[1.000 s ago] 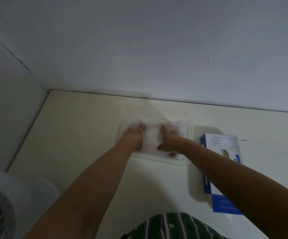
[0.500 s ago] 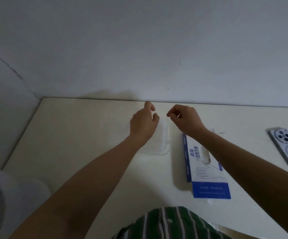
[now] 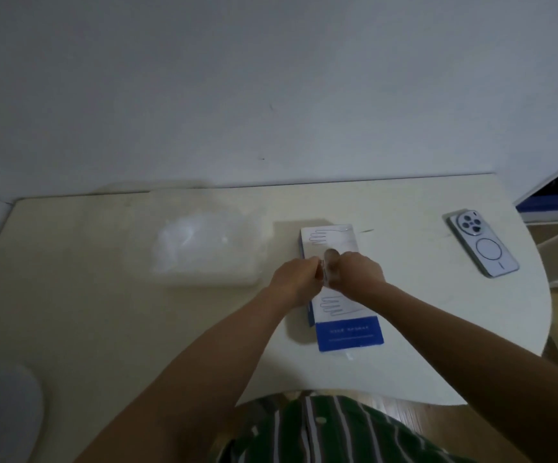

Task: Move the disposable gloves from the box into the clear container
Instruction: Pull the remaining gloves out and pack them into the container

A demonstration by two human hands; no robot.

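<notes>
The cream counter (image 3: pixel 70 312) meets the wall along the upper middle of the frame and curves away at the right edge, with bare surface at lower left. The glove box (image 3: pixel 344 325), white with a blue end, lies right of centre, long axis running up-frame. Both hands meet over its middle: left hand (image 3: pixel 296 282) and right hand (image 3: pixel 354 274), fingers curled together; whether they pinch a glove I cannot tell. The clear container (image 3: pixel 204 252), holding pale gloves, sits left of the box. A phone (image 3: pixel 483 247) lies at right.

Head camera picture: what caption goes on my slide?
Both hands, left hand and right hand, meet over the glove box beside the clear container.
</notes>
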